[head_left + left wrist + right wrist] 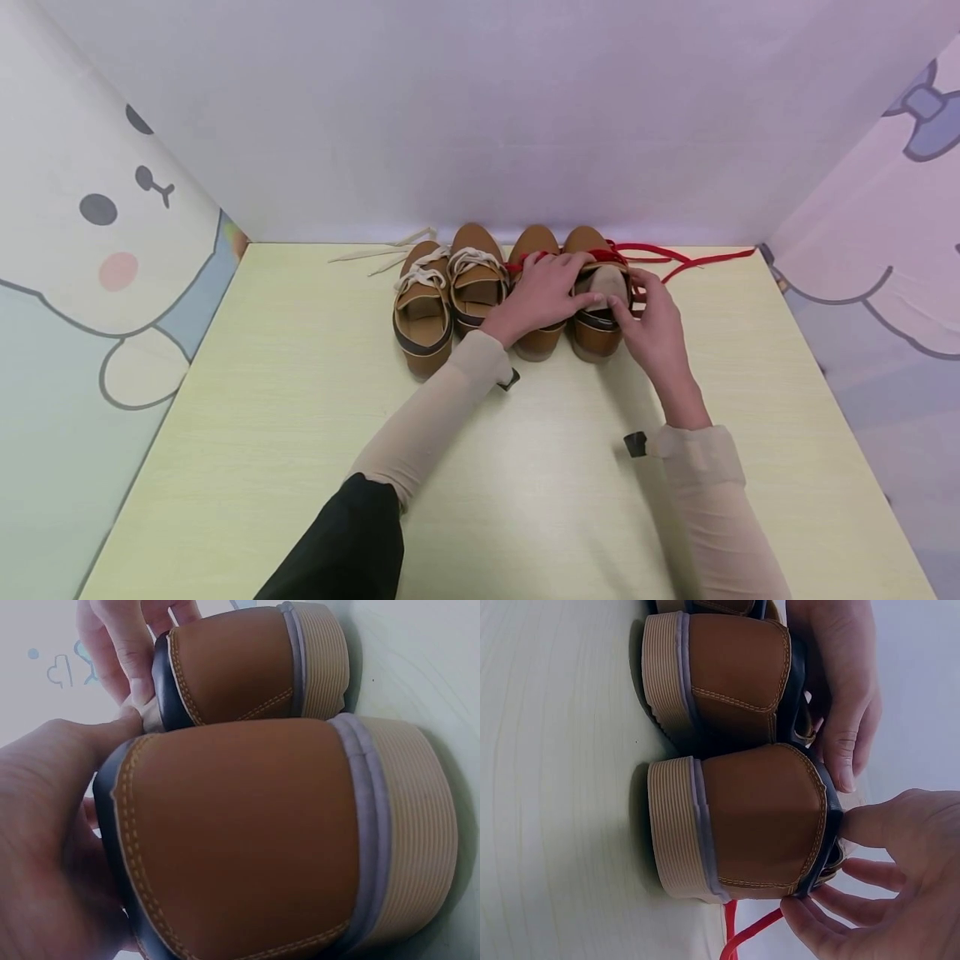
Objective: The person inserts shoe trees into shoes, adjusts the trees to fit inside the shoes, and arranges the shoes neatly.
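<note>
At the right end of a row of brown shoes stands a red-laced shoe [596, 340], its heel towards me. A beige tongue or lining [609, 283] shows in its opening. My left hand [542, 293] reaches across the neighbouring red-laced shoe [538, 343] and pinches the end shoe's upper near the tongue, thumb in the opening. From the right, my right hand [654, 321] grips the rim of that same shoe [761, 817], thumb at the opening and fingers along the outer side. The thumbs nearly meet; some left fingertips are hidden.
Two white-laced brown shoes, an outer one [422, 329] and an inner one [477, 287], stand on the left. White lace ends [378, 253] trail left, red lace ends [697, 260] right. A pale wall [480, 125] rises behind the light wooden table [300, 467].
</note>
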Tool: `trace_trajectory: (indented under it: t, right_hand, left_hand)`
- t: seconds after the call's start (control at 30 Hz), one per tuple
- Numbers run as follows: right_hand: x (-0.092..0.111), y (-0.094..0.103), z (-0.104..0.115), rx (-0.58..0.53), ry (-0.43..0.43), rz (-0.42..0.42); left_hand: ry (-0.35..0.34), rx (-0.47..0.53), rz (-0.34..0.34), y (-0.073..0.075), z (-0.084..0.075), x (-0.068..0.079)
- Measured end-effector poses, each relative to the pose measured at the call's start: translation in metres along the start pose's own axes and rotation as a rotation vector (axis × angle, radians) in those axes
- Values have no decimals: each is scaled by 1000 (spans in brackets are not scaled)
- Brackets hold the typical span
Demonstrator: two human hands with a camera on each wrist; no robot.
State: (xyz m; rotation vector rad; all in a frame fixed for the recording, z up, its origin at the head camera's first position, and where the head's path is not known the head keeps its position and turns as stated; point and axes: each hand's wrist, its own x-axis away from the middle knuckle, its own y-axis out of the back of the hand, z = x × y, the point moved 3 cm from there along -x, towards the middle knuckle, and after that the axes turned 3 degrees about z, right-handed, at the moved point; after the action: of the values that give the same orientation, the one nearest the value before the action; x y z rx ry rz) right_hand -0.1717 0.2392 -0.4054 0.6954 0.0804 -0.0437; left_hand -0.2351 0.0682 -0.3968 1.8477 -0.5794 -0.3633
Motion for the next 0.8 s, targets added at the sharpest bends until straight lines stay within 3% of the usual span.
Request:
trace_trajectory:
  t: [0.8]
  right_hand:
    - [-4, -4, -2, 24, -17, -75]
  left_hand:
    - [0, -26, -43, 0, -1, -2]
